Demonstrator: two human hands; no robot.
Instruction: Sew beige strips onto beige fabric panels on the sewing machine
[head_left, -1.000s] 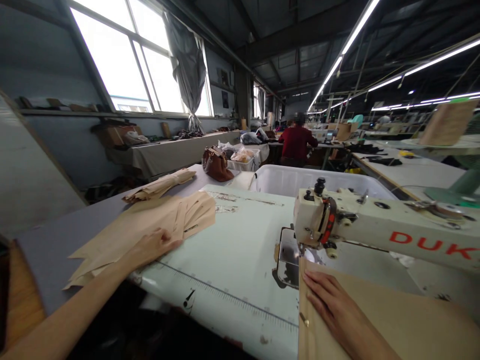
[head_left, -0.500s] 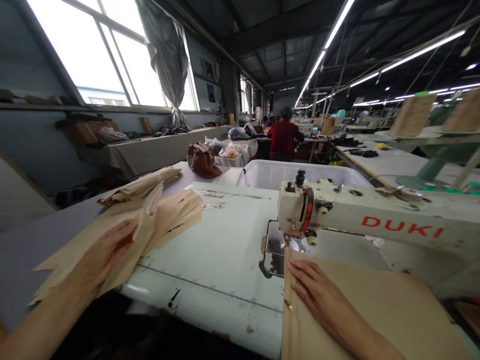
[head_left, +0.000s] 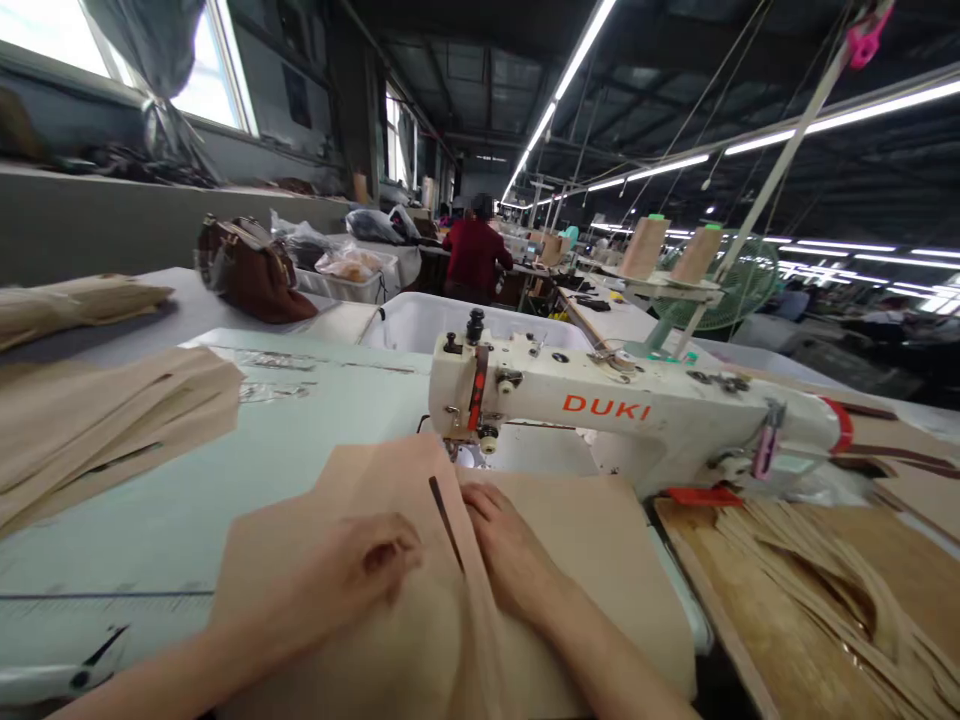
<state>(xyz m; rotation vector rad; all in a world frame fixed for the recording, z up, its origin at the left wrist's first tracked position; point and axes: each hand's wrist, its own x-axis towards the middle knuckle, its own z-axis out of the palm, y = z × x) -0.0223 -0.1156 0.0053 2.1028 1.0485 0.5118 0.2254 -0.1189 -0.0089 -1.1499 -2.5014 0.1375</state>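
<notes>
My left hand (head_left: 364, 565) is over a beige panel (head_left: 277, 540) with a narrow dark slot. Its fingers are curled in towards the thumb and slightly blurred; anything between them is hidden. My right hand (head_left: 514, 555) lies flat, fingers stretched out, on another beige panel (head_left: 600, 560), beside the right edge of the slotted one. The slotted panel overlaps that lower panel, and its tip reaches close to the needle area of a white sewing machine (head_left: 540, 385) marked DUKI.
Slotted beige pieces (head_left: 172, 400) are stacked on the left, with a wrapped bundle (head_left: 82, 300) behind. A brown handbag (head_left: 259, 270) and a white bin (head_left: 412, 310) stand beyond the machine. Beige strips (head_left: 832, 590) lie on a board at right. A person in red (head_left: 476, 255) sits farther back.
My left hand has moved from the stack at the left to beside my right hand, bringing the slotted panel onto the lower one. The view has turned right.
</notes>
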